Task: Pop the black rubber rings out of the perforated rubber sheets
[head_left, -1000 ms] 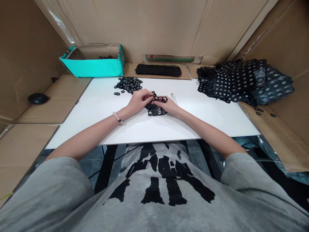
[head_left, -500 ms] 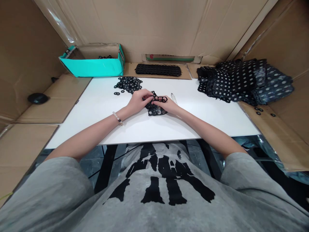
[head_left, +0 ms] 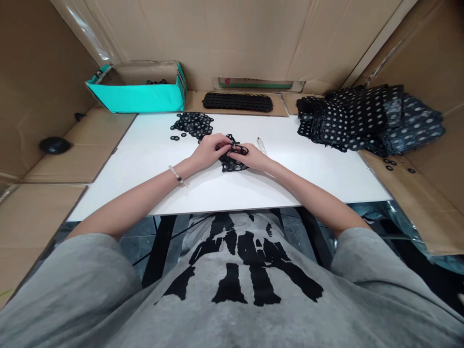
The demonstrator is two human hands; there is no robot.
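Both hands meet over a black sheet with round holes (head_left: 234, 166), low on the white table (head_left: 297, 179). My left hand (head_left: 210, 149) is closed, its thumb and fingertips pinching the sheet's upper edge. Closed from the other side, my right hand (head_left: 252, 155) grips the same sheet near its right edge. Part of the sheet is hidden by my fingers, and I cannot tell whether a small ring is also between them. Just beyond my left hand lies a heap of small black rings (head_left: 194, 124). A clear pen (head_left: 261, 145) rests behind my right hand.
A turquoise box (head_left: 137, 98) with black pieces inside stands at the back left. A black perforated strip (head_left: 237, 102) lies at the back middle. Stacked dotted black sheets (head_left: 357, 116) fill the back right. A black oval object (head_left: 54, 145) sits on cardboard at left. Cardboard walls surround the table.
My fingers have shifted slightly on the perforated sheet, and its upper right part is more folded. Both hands remain in nearly the same place.
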